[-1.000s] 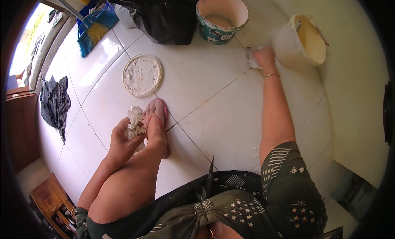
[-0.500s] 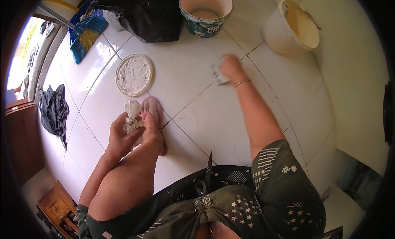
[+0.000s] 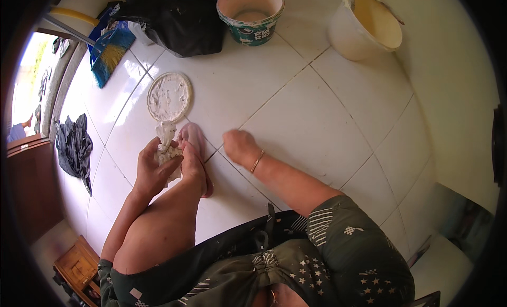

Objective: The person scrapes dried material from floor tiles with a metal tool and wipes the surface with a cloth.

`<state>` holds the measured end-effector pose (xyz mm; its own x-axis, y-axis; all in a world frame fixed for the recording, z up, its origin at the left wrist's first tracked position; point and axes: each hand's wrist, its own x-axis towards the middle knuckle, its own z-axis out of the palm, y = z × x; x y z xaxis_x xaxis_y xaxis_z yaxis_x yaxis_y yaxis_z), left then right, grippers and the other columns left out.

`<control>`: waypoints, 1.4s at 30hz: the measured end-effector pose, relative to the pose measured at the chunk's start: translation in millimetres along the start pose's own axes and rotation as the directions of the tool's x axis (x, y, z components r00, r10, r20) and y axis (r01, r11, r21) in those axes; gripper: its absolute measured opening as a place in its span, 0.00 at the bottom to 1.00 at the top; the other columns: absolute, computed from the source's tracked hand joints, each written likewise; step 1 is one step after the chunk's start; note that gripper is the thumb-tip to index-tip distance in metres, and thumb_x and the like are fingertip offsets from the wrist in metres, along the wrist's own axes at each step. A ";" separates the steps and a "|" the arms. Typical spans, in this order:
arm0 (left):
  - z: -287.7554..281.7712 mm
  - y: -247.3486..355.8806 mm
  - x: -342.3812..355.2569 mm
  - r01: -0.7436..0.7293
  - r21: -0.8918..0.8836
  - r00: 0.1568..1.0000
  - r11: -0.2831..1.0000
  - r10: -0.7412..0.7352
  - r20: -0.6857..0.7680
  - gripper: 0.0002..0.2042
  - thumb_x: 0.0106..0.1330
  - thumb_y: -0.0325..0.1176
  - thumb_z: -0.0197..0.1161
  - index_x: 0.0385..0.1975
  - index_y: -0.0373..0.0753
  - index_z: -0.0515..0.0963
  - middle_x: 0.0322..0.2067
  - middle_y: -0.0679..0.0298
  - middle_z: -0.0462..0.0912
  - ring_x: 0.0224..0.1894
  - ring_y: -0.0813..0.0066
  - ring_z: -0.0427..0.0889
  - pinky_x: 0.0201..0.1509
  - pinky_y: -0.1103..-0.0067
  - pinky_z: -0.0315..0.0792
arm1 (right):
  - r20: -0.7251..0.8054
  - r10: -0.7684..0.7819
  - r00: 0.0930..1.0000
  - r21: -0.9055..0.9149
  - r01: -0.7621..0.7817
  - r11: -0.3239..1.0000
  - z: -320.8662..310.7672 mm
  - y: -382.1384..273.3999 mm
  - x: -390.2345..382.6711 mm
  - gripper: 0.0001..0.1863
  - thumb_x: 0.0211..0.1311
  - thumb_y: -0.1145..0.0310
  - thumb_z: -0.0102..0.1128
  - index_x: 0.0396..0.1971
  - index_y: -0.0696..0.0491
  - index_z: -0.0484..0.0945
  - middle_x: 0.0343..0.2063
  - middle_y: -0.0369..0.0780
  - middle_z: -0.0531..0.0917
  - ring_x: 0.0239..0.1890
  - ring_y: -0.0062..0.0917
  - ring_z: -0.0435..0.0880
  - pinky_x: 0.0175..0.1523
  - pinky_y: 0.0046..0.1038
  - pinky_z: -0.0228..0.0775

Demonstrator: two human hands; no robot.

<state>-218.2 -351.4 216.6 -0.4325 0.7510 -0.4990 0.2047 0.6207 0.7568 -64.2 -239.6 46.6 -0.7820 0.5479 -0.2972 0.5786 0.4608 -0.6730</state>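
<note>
We gripped the small white plaster figure (image 3: 166, 146) in our left hand (image 3: 153, 169), against our foot (image 3: 194, 154); our right hand (image 3: 238, 146) was clenched, contents unclear. We judged trimming underway, needing steady, gentle pressure next.

bare tiles (image 3: 317, 117) ahead lie open; round plaster disc (image 3: 169, 96) and foot (image 3: 194, 154) crowd the left.
</note>
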 end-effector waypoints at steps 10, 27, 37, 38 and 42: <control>-0.3 -9.3 -0.7 -0.011 -0.028 1.000 1.000 0.011 -0.004 0.13 0.51 0.24 0.62 0.38 0.31 0.72 0.30 0.63 0.78 0.33 0.81 0.76 0.38 0.83 0.71 | -0.116 0.150 0.982 -0.110 -0.162 0.981 -48.1 58.7 31.7 0.07 0.46 0.73 0.52 0.19 0.61 0.77 0.27 0.55 0.79 0.35 0.44 0.80 0.40 0.40 0.72; -18.9 -40.2 -18.8 -0.015 -0.120 0.997 0.993 0.006 -0.075 0.13 0.50 0.24 0.63 0.35 0.34 0.71 0.27 0.65 0.76 0.28 0.81 0.75 0.32 0.83 0.70 | -0.105 0.347 0.932 0.296 -0.304 0.906 -107.2 105.6 96.6 0.07 0.41 0.73 0.58 0.19 0.63 0.76 0.25 0.55 0.78 0.32 0.45 0.79 0.39 0.38 0.72; -32.2 -54.8 -13.3 -0.014 -0.148 0.999 0.989 0.006 -0.054 0.12 0.51 0.23 0.63 0.36 0.34 0.71 0.29 0.65 0.76 0.30 0.81 0.74 0.34 0.83 0.70 | -0.265 0.182 0.947 0.073 -0.169 0.983 -90.0 62.4 128.9 0.08 0.39 0.74 0.58 0.21 0.63 0.77 0.20 0.54 0.78 0.24 0.45 0.80 0.34 0.37 0.73; -31.2 -57.4 -12.6 -0.031 -0.149 0.998 0.988 0.022 -0.062 0.12 0.51 0.24 0.63 0.35 0.34 0.71 0.29 0.64 0.76 0.29 0.81 0.75 0.33 0.82 0.71 | -0.178 0.419 0.890 0.612 -0.234 0.756 -118.2 77.3 131.5 0.06 0.40 0.73 0.57 0.17 0.62 0.75 0.18 0.52 0.78 0.21 0.43 0.80 0.30 0.36 0.73; -27.6 -45.4 -0.4 -0.018 -0.192 1.000 0.981 0.013 -0.027 0.12 0.51 0.24 0.63 0.35 0.34 0.71 0.29 0.64 0.76 0.29 0.81 0.75 0.33 0.83 0.71 | -0.395 0.143 0.908 0.006 -0.153 0.988 -84.2 84.1 157.6 0.06 0.40 0.72 0.56 0.17 0.60 0.77 0.19 0.52 0.78 0.26 0.42 0.81 0.34 0.36 0.73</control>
<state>-251.5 -386.2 194.2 -0.4535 0.7525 -0.4776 0.0399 0.5525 0.8326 -119.3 -55.7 0.2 -0.5355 0.8387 -0.0987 0.6900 0.3672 -0.6237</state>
